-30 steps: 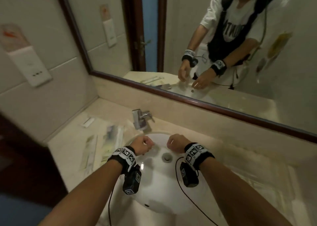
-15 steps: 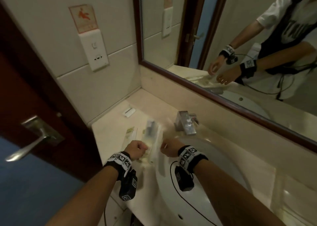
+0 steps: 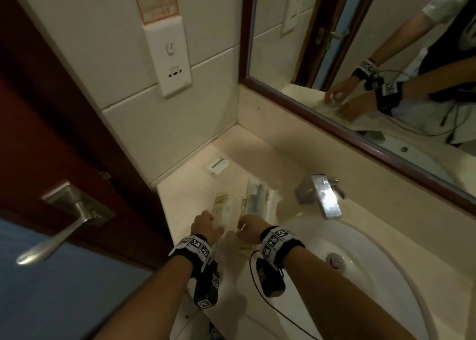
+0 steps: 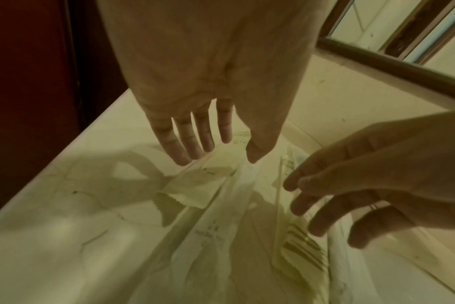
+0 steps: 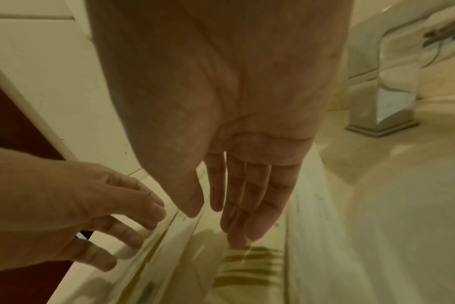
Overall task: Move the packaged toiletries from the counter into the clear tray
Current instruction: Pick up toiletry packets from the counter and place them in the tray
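Left hand [image 4: 208,86]: fingers spread, straight, tips just above long sachet [image 4: 210,232]; holds nothing. Right hand [image 5: 237,156]: relaxed, over barcoded packet [image 5: 249,265]. Packets on counter [image 3: 190,192] beside basin [image 3: 386,275]; clear tray not visible. Risk: slick overlapping film slips; packet skids into basin.

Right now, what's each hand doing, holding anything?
Left hand: open, fingers straight above the packaged toiletries, holding nothing.
Right hand: open, holding nothing.
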{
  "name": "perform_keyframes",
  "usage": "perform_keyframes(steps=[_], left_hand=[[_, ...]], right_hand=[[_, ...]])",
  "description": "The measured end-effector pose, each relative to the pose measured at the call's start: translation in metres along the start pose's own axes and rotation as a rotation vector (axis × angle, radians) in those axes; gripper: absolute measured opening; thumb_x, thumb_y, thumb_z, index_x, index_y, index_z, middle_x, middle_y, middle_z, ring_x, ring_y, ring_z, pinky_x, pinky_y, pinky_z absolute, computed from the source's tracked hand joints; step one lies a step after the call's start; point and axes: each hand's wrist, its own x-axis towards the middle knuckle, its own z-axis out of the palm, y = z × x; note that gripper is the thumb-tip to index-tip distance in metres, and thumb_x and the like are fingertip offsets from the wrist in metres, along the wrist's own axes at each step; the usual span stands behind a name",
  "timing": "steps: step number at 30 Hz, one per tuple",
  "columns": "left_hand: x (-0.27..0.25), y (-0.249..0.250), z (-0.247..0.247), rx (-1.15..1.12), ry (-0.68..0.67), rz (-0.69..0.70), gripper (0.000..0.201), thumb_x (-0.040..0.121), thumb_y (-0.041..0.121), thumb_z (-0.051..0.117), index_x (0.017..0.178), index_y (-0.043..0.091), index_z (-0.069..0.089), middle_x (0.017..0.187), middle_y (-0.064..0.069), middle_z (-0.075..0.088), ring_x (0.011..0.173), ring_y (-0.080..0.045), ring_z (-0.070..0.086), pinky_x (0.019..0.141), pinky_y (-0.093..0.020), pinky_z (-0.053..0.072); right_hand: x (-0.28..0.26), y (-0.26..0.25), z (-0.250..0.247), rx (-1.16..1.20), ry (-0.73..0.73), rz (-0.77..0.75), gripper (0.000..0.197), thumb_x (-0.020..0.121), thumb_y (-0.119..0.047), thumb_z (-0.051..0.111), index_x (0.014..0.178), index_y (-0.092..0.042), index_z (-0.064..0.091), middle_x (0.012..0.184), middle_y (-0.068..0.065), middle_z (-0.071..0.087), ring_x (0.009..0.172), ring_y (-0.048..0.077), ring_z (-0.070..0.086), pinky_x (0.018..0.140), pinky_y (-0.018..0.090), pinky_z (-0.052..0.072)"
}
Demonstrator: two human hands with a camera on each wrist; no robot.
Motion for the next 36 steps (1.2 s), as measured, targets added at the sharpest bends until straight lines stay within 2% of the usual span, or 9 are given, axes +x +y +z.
perform_keyframes(steps=[3, 9, 14, 17, 20, 26, 30, 32, 36], left_hand=[[0.011, -0.004, 0.002, 0.031, 0.002, -0.007, 0.051, 0.078, 0.032, 0.070, 0.115, 0.006, 0.046, 0.122, -0.016, 0.048, 0.112, -0.033, 0.051, 0.087, -0.036, 0.044], [0.022, -0.006, 0.005, 0.051, 0.022, -0.016, 0.034, 0.076, 0.032, 0.067, 0.090, 0.016, 0.041, 0.111, -0.013, 0.055, 0.102, -0.032, 0.055, 0.083, -0.037, 0.048], [0.032, 0.000, 0.001, 0.037, -0.004, -0.022, 0.032, 0.074, 0.027, 0.067, 0.100, 0.011, 0.056, 0.112, -0.013, 0.061, 0.106, -0.032, 0.057, 0.083, -0.033, 0.047], [0.036, -0.001, 0.000, 0.012, -0.025, -0.010, 0.038, 0.074, 0.031, 0.065, 0.103, 0.007, 0.062, 0.112, -0.018, 0.063, 0.107, -0.035, 0.058, 0.086, -0.037, 0.050], [0.036, -0.003, -0.003, 0.004, -0.046, 0.002, 0.037, 0.073, 0.032, 0.064, 0.099, 0.007, 0.066, 0.105, -0.017, 0.066, 0.102, -0.035, 0.060, 0.082, -0.037, 0.051], [0.032, 0.005, -0.014, -0.056, -0.017, 0.052, 0.032, 0.079, 0.021, 0.066, 0.106, 0.004, 0.066, 0.108, -0.015, 0.066, 0.104, -0.033, 0.061, 0.079, -0.030, 0.047], [0.025, 0.032, -0.025, -0.194, 0.020, 0.158, 0.005, 0.081, 0.014, 0.063, 0.086, 0.012, 0.064, 0.087, -0.014, 0.063, 0.086, -0.026, 0.060, 0.072, -0.031, 0.042], [0.022, 0.046, -0.028, -0.218, 0.003, 0.198, 0.008, 0.081, 0.016, 0.062, 0.079, 0.008, 0.062, 0.080, -0.016, 0.060, 0.077, -0.023, 0.055, 0.070, -0.031, 0.043], [0.010, 0.078, -0.027, -0.279, -0.054, 0.334, 0.019, 0.082, 0.019, 0.061, 0.074, 0.002, 0.059, 0.072, -0.020, 0.055, 0.071, -0.019, 0.050, 0.069, -0.034, 0.044]], right_hand=[[0.014, -0.012, 0.004, 0.016, 0.012, 0.018, 0.046, 0.097, -0.031, 0.055, 0.135, -0.005, 0.050, 0.141, 0.014, 0.050, 0.128, 0.030, 0.050, 0.106, 0.038, 0.043], [0.033, -0.025, 0.010, 0.180, 0.055, 0.079, 0.045, 0.089, -0.028, 0.065, 0.123, 0.000, 0.058, 0.123, 0.015, 0.062, 0.115, 0.029, 0.060, 0.097, 0.036, 0.051], [0.045, -0.026, 0.012, 0.281, 0.033, 0.102, 0.029, 0.088, -0.019, 0.064, 0.107, 0.003, 0.067, 0.109, 0.015, 0.071, 0.101, 0.028, 0.068, 0.091, 0.037, 0.056], [0.047, -0.029, 0.013, 0.343, -0.007, 0.079, 0.024, 0.090, -0.018, 0.060, 0.090, 0.003, 0.072, 0.081, 0.012, 0.074, 0.077, 0.021, 0.070, 0.082, 0.032, 0.058], [0.044, -0.029, 0.011, 0.342, -0.003, 0.076, 0.022, 0.089, -0.014, 0.059, 0.076, -0.002, 0.072, 0.043, -0.005, 0.060, 0.053, 0.010, 0.059, 0.068, 0.026, 0.055], [0.033, -0.015, -0.009, 0.321, 0.075, 0.042, 0.036, 0.088, -0.023, 0.064, 0.055, -0.012, 0.056, 0.058, 0.004, 0.061, 0.060, 0.019, 0.062, 0.065, 0.031, 0.054], [0.011, -0.003, -0.037, 0.364, 0.187, 0.022, 0.037, 0.090, -0.027, 0.060, 0.056, -0.013, 0.051, 0.074, 0.014, 0.065, 0.070, 0.025, 0.064, 0.069, 0.037, 0.055], [-0.003, 0.005, -0.051, 0.374, 0.232, 0.013, 0.040, 0.091, -0.029, 0.058, 0.054, -0.014, 0.048, 0.074, 0.016, 0.064, 0.072, 0.029, 0.066, 0.067, 0.037, 0.053], [-0.036, 0.026, -0.071, 0.415, 0.304, 0.021, 0.032, 0.089, -0.030, 0.060, 0.069, -0.006, 0.065, 0.073, 0.012, 0.068, 0.064, 0.023, 0.065, 0.066, 0.033, 0.055]])
